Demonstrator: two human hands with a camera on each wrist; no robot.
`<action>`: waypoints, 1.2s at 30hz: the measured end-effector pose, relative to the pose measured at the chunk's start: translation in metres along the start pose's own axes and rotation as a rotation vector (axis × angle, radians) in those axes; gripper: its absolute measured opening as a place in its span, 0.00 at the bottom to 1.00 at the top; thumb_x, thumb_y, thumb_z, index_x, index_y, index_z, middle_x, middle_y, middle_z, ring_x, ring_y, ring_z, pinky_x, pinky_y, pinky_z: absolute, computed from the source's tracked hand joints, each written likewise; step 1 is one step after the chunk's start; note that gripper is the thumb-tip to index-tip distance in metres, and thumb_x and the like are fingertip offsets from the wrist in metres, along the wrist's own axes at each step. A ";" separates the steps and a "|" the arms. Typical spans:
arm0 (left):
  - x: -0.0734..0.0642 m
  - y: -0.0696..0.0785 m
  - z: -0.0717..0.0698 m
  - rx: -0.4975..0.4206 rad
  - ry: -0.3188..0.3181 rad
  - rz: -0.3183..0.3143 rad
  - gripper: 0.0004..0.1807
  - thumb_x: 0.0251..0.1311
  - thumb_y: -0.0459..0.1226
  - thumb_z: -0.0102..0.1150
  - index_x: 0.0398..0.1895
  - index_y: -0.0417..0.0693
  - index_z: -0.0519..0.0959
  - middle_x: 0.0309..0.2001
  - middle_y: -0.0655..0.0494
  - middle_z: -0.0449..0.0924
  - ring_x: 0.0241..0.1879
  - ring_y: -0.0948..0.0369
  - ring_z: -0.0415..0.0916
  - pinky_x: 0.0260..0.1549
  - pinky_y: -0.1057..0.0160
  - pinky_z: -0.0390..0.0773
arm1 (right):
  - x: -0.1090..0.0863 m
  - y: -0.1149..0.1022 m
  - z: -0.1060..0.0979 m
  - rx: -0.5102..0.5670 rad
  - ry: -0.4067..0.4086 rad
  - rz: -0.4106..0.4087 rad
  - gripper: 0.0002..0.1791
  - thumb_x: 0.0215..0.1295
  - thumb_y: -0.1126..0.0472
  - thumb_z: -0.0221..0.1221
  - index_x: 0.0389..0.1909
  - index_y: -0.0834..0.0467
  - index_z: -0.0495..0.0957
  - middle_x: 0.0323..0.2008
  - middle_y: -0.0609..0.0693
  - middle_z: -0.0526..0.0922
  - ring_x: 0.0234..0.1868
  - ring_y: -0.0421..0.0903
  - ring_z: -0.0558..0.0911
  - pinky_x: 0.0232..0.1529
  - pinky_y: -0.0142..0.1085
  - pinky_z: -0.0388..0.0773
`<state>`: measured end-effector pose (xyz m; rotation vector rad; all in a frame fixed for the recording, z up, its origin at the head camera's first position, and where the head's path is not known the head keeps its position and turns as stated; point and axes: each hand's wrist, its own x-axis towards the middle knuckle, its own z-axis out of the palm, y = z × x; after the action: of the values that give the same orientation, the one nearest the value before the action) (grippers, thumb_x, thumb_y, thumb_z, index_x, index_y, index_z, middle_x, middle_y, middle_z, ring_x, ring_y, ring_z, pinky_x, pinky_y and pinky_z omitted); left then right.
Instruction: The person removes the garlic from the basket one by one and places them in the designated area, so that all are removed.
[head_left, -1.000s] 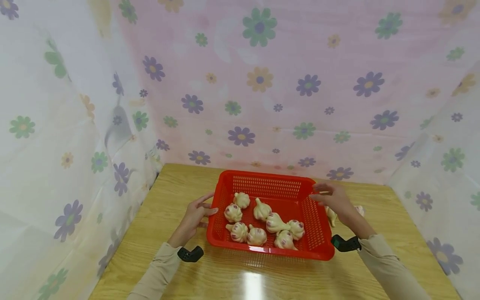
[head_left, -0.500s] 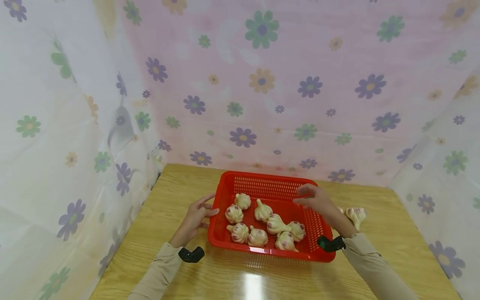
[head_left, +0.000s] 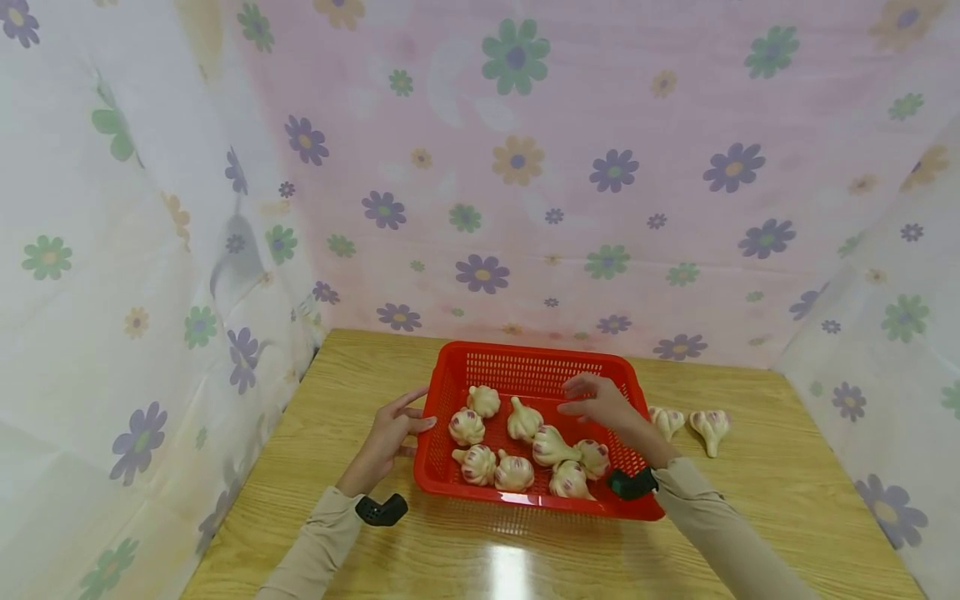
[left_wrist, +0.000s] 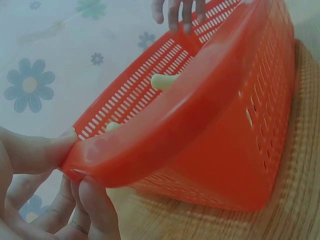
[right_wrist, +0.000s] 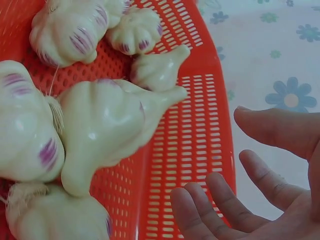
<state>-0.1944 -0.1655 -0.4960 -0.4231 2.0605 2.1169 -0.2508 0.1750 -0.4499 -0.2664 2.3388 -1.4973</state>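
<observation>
A red perforated plastic basket (head_left: 615, 508) stands on the table with several garlic bulbs (head_left: 514, 472) in its left and front parts. My left hand (head_left: 385, 439) pinches the rim at the left end. Its thumb (left_wrist: 40, 152) lies along the upper side of the rim and the fingertips press from below. Over the right half of the basket hovers my right hand (head_left: 603, 406), its fingers relaxed and apart, holding nothing. Close by its fingers, in the right wrist view, a long-stemmed garlic bulb (right_wrist: 107, 120) leans among others.
Two more garlic bulbs, one nearer (head_left: 666, 422) and one farther right (head_left: 710, 428), lie on the wooden table (head_left: 780, 492) outside the basket. Flowered cloth (head_left: 555, 167) hangs behind the table and along both sides.
My right hand has moved left from the basket's right rim to above its inside, uncovering the two bulbs on the table. The left hand and the basket stay in place.
</observation>
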 end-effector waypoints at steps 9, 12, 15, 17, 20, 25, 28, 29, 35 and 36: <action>0.001 0.000 0.001 -0.008 -0.009 -0.003 0.33 0.52 0.33 0.65 0.63 0.59 0.72 0.42 0.48 0.79 0.34 0.53 0.81 0.21 0.56 0.80 | 0.012 0.007 0.013 -0.011 0.002 0.036 0.22 0.58 0.61 0.65 0.50 0.64 0.72 0.51 0.63 0.74 0.44 0.54 0.76 0.46 0.53 0.75; 0.001 -0.001 0.001 -0.007 -0.011 -0.003 0.33 0.52 0.33 0.65 0.63 0.59 0.72 0.42 0.48 0.79 0.33 0.54 0.81 0.21 0.56 0.80 | 0.016 0.008 0.016 -0.022 -0.015 0.028 0.20 0.59 0.62 0.64 0.50 0.65 0.73 0.51 0.63 0.74 0.43 0.55 0.76 0.45 0.53 0.76; 0.002 -0.002 -0.001 -0.009 -0.010 -0.001 0.33 0.52 0.33 0.65 0.63 0.59 0.72 0.42 0.47 0.79 0.33 0.54 0.81 0.21 0.56 0.80 | 0.019 0.009 0.021 -0.017 -0.028 0.026 0.19 0.58 0.63 0.64 0.49 0.64 0.73 0.49 0.61 0.75 0.43 0.58 0.77 0.45 0.54 0.75; 0.003 -0.003 -0.001 -0.013 -0.010 0.000 0.33 0.52 0.33 0.65 0.63 0.59 0.72 0.42 0.47 0.79 0.33 0.54 0.81 0.21 0.55 0.80 | 0.021 0.009 0.024 -0.004 -0.042 0.025 0.19 0.59 0.63 0.64 0.49 0.65 0.73 0.48 0.62 0.75 0.43 0.59 0.77 0.45 0.53 0.76; 0.002 -0.002 -0.001 -0.019 -0.012 -0.001 0.33 0.52 0.33 0.65 0.63 0.59 0.72 0.42 0.47 0.79 0.33 0.54 0.81 0.21 0.55 0.80 | 0.025 0.010 0.029 0.002 -0.053 0.039 0.20 0.58 0.64 0.64 0.50 0.66 0.72 0.46 0.63 0.76 0.40 0.58 0.79 0.44 0.50 0.77; 0.002 -0.002 0.000 -0.029 -0.026 -0.003 0.32 0.52 0.33 0.65 0.63 0.60 0.72 0.42 0.47 0.79 0.34 0.53 0.81 0.22 0.55 0.81 | 0.032 0.014 0.038 -0.012 -0.075 0.061 0.23 0.57 0.65 0.64 0.52 0.69 0.70 0.39 0.60 0.78 0.35 0.53 0.81 0.39 0.45 0.79; 0.001 -0.002 0.000 -0.050 -0.033 -0.001 0.32 0.52 0.33 0.65 0.63 0.60 0.72 0.42 0.47 0.78 0.34 0.53 0.81 0.22 0.54 0.81 | 0.036 0.017 0.043 -0.018 -0.085 0.062 0.23 0.56 0.65 0.65 0.50 0.69 0.70 0.39 0.59 0.78 0.33 0.50 0.80 0.36 0.42 0.78; 0.001 -0.001 -0.001 -0.059 -0.034 -0.002 0.32 0.52 0.32 0.65 0.63 0.59 0.72 0.42 0.47 0.78 0.34 0.53 0.81 0.22 0.54 0.81 | 0.037 0.018 0.045 -0.016 -0.086 0.062 0.23 0.55 0.65 0.65 0.49 0.69 0.71 0.40 0.60 0.78 0.33 0.50 0.79 0.35 0.41 0.78; 0.001 -0.002 -0.002 -0.077 -0.034 -0.004 0.32 0.53 0.32 0.65 0.63 0.59 0.72 0.42 0.46 0.78 0.33 0.54 0.81 0.21 0.55 0.81 | 0.048 0.024 0.056 -0.038 -0.069 0.094 0.21 0.50 0.65 0.69 0.44 0.65 0.73 0.48 0.61 0.74 0.32 0.48 0.76 0.30 0.38 0.75; 0.002 -0.002 -0.002 -0.076 -0.035 -0.002 0.32 0.53 0.32 0.65 0.63 0.59 0.72 0.42 0.46 0.78 0.33 0.54 0.81 0.21 0.55 0.81 | 0.049 0.025 0.057 -0.045 -0.066 0.097 0.21 0.49 0.65 0.69 0.44 0.64 0.73 0.49 0.62 0.74 0.33 0.48 0.76 0.30 0.38 0.75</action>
<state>-0.1949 -0.1680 -0.4987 -0.3951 1.9649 2.1907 -0.2729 0.1209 -0.5038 -0.2071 2.3019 -1.3710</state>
